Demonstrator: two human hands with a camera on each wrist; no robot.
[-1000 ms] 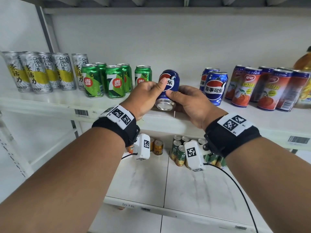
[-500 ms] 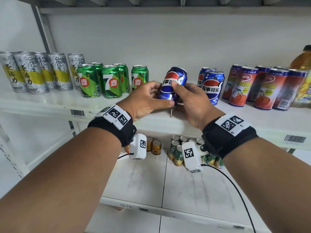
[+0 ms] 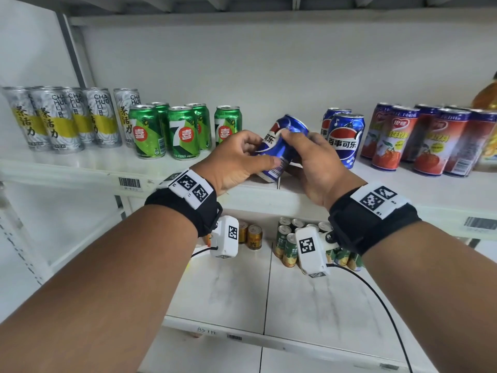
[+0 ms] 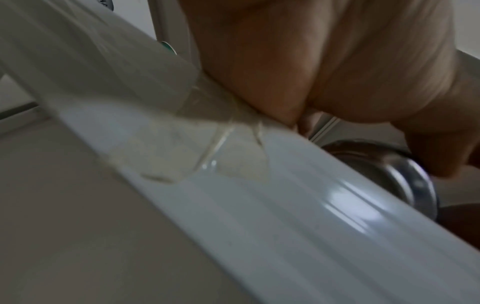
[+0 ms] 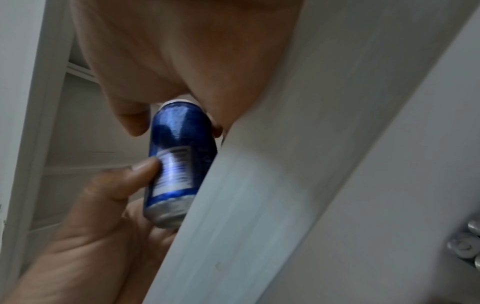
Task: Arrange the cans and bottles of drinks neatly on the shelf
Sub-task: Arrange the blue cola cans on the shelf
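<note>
A blue Pepsi can is tilted, top leaning back and to the right, just above the front of the upper shelf. My left hand grips its lower part, thumb across the label. My right hand pinches its upper part from the right. The right wrist view shows the can between my right hand's fingertips and my left thumb. In the left wrist view only the can's silver base shows, past the shelf's front edge. Two more Pepsi cans stand upright just to the right.
On the upper shelf stand silver-and-yellow tea cans at the left, green 7-Up cans, red orange-drink cans and an orange bottle at the far right. On the lower shelf are gold cans and green cans.
The Pepsi can had its base turned toward me a second ago. Both hands have raised its top, so its side label now faces me.
</note>
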